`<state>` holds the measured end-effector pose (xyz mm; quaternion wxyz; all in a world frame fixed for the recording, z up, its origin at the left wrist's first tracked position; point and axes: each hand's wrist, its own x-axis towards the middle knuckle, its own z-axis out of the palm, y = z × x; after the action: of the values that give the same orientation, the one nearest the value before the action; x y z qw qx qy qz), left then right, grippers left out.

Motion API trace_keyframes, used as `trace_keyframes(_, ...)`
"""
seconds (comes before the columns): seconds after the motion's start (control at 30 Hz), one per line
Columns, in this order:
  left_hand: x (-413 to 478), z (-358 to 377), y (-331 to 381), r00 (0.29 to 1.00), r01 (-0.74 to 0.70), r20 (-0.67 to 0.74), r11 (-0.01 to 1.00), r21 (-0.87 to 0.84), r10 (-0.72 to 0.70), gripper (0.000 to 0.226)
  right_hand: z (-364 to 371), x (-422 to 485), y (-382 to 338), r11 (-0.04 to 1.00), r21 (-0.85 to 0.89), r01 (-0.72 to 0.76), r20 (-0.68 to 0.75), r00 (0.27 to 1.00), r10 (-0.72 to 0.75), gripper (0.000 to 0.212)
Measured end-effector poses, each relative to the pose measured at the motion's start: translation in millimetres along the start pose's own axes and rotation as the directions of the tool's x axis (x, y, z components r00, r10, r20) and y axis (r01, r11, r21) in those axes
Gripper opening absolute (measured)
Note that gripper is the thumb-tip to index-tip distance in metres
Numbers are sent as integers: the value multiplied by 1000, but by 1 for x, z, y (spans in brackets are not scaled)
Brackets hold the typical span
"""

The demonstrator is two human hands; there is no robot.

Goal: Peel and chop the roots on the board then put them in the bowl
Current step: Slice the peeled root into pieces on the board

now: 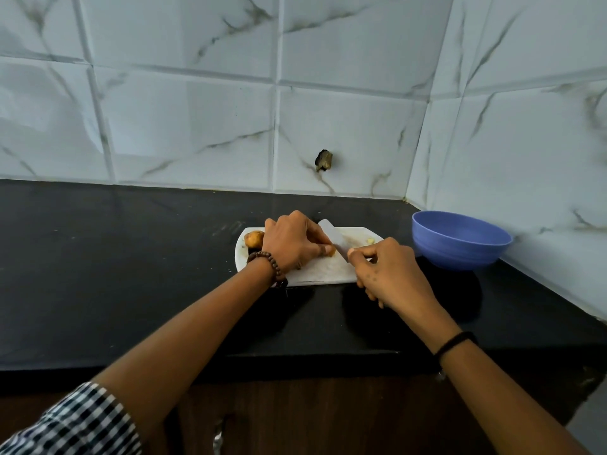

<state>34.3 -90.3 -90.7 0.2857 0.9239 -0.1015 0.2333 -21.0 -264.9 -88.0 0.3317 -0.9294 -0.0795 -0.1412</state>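
A white cutting board (325, 274) lies on the black counter. My left hand (292, 244) holds an orange-brown root (329, 252) down on the board, with only its tip showing past my fingers. My right hand (387, 270) grips the handle of a knife whose pale blade (333, 238) rests against that root. A second, whole root (253, 239) lies at the board's far left corner. Small pale scraps (370, 240) sit on the board's far right. The blue bowl (460, 239) stands to the right of the board; its inside is hidden from view.
The black counter (115, 274) stretches wide to the left and ends at a front edge near me. Tiled marble walls (197, 110) close the back and right side, meeting in a corner behind the bowl. A dark hole (324, 160) marks the back wall.
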Motion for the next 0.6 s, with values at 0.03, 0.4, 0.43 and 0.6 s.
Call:
trace_keyframes(0.03, 0, 1, 0, 1000, -1, 2, 1000, 2, 1, 16, 2, 1, 0, 1000, -25, 10, -14, 1000, -10, 39)
trace_keyframes(0.4, -2, 3, -1, 999, -21, -48, 998, 59, 24, 14, 6, 1, -14, 955, -294, 41, 59, 998, -25, 29)
trace_keyframes(0.43, -2, 3, 0, 998, -22, -56, 998, 63, 26, 13, 6, -4, -12, 943, -329, 48, 65, 998, -28, 30)
trace_keyframes(0.6, -7, 5, 3, 997, -48, -59, 994, 98, 54, 14, -12, -15, -10, 959, -284, 16, 84, 996, 8, 33)
